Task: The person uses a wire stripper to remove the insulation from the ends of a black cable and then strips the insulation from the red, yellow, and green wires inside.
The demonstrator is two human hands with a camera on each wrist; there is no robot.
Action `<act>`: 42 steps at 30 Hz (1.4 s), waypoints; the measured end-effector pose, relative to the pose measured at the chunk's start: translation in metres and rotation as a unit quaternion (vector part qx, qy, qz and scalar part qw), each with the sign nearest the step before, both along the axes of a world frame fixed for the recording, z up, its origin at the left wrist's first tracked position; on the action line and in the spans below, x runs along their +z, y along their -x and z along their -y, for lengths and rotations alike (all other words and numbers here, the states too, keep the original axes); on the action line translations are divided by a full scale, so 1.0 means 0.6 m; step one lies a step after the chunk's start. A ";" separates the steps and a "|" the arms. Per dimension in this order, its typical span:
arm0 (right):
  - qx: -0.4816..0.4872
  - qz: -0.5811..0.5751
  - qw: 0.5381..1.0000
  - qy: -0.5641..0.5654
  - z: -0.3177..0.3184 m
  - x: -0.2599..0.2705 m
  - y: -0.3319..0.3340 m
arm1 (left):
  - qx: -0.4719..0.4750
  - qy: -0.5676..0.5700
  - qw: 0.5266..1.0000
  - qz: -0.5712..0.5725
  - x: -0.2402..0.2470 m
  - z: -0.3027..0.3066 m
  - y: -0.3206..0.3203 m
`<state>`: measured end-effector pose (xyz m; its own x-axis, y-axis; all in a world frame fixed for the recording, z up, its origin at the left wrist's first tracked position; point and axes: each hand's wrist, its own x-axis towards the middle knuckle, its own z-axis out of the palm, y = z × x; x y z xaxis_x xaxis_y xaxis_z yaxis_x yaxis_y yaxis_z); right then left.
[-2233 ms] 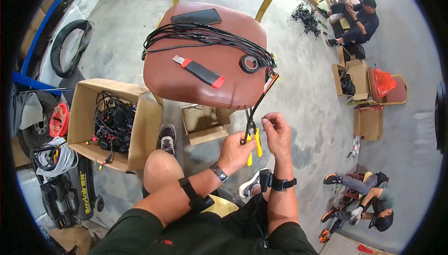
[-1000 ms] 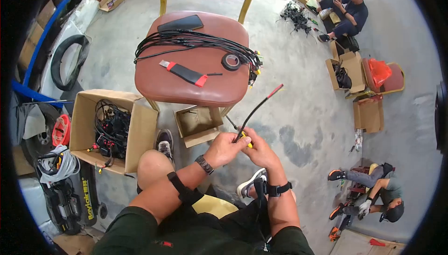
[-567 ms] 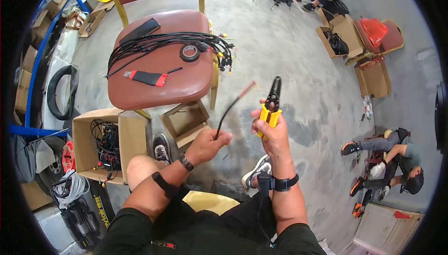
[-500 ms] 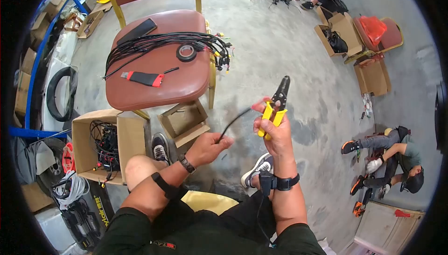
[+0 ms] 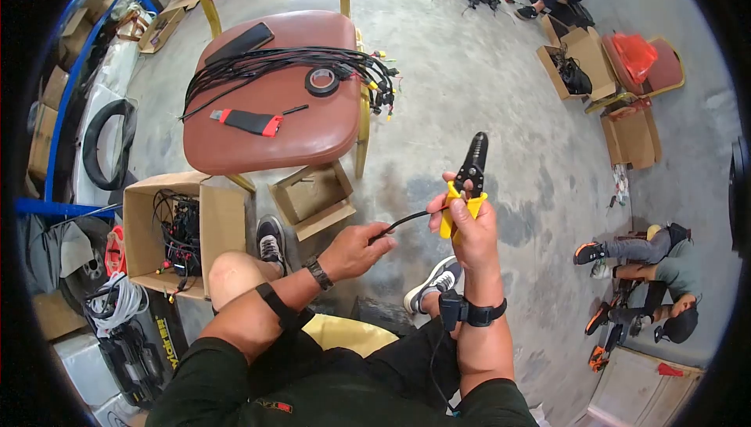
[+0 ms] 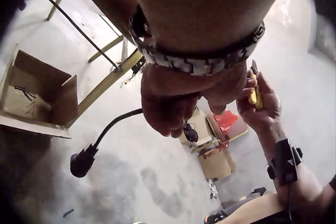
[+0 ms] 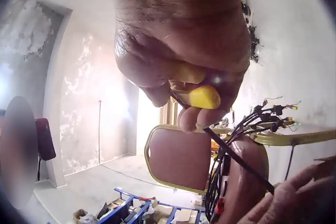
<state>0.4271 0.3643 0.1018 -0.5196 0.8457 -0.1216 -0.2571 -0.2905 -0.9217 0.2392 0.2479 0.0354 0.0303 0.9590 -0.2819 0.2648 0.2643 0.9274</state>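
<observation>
We find the right hand [image 5: 469, 227] wrapped round the yellow handles of a wire stripper [image 5: 469, 177], its black head pointing up and away from the body. The left hand [image 5: 356, 249] has its fingers curled on a black cable [image 5: 407, 220], which runs level from that fist to the right hand's fingers. Both are held in the air in front of the knees, above the concrete floor [image 5: 501, 91]. In the left wrist view the cable's other end hangs below the fist and ends in a black plug [image 6: 83, 162]. Open floor lies ahead and right of the hands. The chair [image 5: 235, 149] stands ahead and left, its seat edge well apart from the stripper; a cable bundle [image 5: 274, 63] overhangs its right edge, beside a tape roll [image 5: 321, 80]. Containers: a cardboard box [image 5: 137, 200] by the left knee holds black wired parts [image 5: 181, 227]; a smaller open box [image 5: 325, 220] sits under the seat's front edge, contents not discernible
</observation>
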 end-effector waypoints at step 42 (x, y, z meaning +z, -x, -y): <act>-0.091 0.042 0.995 0.002 -0.009 -0.012 0.004 | 0.102 0.014 0.945 0.310 0.054 -0.060 -0.003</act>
<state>0.4246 0.3699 0.0946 -0.3451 0.9244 -0.1621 -0.2283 -0.2502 -0.9409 0.2411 0.2840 0.0680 0.0134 0.9553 -0.2953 -0.3856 0.2775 0.8800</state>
